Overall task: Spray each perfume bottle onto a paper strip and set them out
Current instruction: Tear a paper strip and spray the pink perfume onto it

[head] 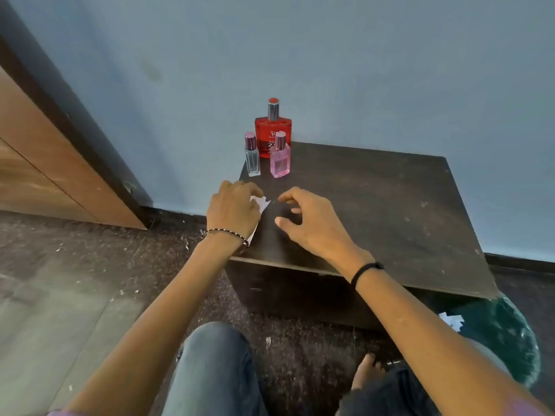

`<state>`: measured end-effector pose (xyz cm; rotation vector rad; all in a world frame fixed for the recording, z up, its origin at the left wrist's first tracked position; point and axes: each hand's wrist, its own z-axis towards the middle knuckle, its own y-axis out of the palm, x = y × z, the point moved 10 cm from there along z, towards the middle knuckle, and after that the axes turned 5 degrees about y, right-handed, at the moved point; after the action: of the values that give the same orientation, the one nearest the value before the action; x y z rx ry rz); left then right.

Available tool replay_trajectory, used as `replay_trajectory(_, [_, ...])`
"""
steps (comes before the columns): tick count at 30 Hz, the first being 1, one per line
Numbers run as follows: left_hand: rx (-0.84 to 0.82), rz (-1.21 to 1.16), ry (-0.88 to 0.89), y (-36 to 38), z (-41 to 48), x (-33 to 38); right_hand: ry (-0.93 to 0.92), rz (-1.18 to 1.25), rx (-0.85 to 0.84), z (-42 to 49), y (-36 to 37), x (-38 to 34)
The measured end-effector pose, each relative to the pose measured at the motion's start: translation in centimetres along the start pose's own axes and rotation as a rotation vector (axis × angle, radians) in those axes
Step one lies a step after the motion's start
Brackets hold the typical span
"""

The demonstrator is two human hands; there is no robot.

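Counter point(375, 205): a low, dark, scuffed wooden top set against a blue wall point(330, 55), in front of the seated person.
Red bottle point(272, 136): upright at the far left corner of the counter, silver neck, red cap, the tallest of the three.
Clear bottle point(252, 160): small, upright, pink cap, in front of the red bottle and to its left, near the counter's left edge.
Pink bottle point(280, 160): upright, just right of the clear bottle, overlapping the red bottle from this view.
Paper point(260, 203): white, lying at the counter's left edge, mostly hidden under the left hand; a torn end shows past the fingers.
Left hand point(232, 210): knuckles up, fingers curled down over the paper, gripping it; beaded bracelet point(225, 234) on the wrist.
Right hand point(306, 220): over the counter just right of the paper, fingers loosely bent, thumb and forefinger apart, nothing in it; black band point(365, 270) on the wrist.
Hands: near each other, not touching.
Floor point(90, 265): dark, speckled with small white scraps.
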<state>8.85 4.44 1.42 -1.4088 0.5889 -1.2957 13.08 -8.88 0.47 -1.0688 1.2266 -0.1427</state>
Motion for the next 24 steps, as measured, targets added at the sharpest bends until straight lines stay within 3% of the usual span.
replay_trajectory(10, [-0.001,-0.347,-0.195,1.7,-0.1,-2.4,-0.118,-0.058,-0.296,0.4,4.9,-0.6])
replay_trajectory(14, [0.081,-0.458,-0.196,2.5,0.3,-3.4,-0.144,-0.084,-0.293,1.4,4.8,0.7])
replay_trajectory(18, [0.047,-0.476,-0.172,3.1,0.8,-3.8,-0.223,-0.054,-0.254,1.5,3.9,0.9])
replay_trajectory(24, [0.088,-0.353,-0.125,3.0,1.0,-2.4,-0.249,0.033,-0.153,1.7,2.0,0.4])
